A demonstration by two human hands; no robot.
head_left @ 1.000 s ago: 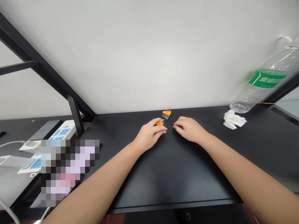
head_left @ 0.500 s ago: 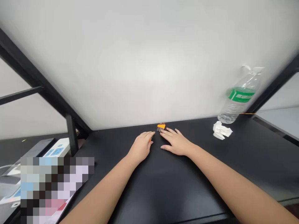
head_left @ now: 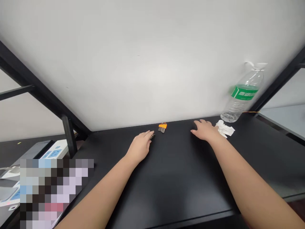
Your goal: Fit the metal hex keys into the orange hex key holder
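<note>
My left hand (head_left: 140,147) rests on the black tabletop, with its fingers closed around a small hex key set (head_left: 152,137). Only the thin metal rods show, between thumb and forefinger. A second hex key set (head_left: 162,127), in an orange holder, lies just beyond and to the right of that hand, close to the wall. Farther right, my right hand (head_left: 204,130) is open over the table, thumb apart from the fingers, nothing visible in it. It partly covers the left edge of a crumpled white tissue (head_left: 226,129); whether they touch I cannot tell.
A clear plastic bottle (head_left: 244,93) with a green label stands against the white wall (head_left: 152,63) at the back right. Black metal frame bars (head_left: 47,98) rise on both sides. Beyond the left edge lie a white power strip (head_left: 56,152) and a pixelated area.
My right hand has moved right, away from the orange hex key set and over to the tissue. My left hand stays in nearly the same place, still around its set. The view has shifted slightly.
</note>
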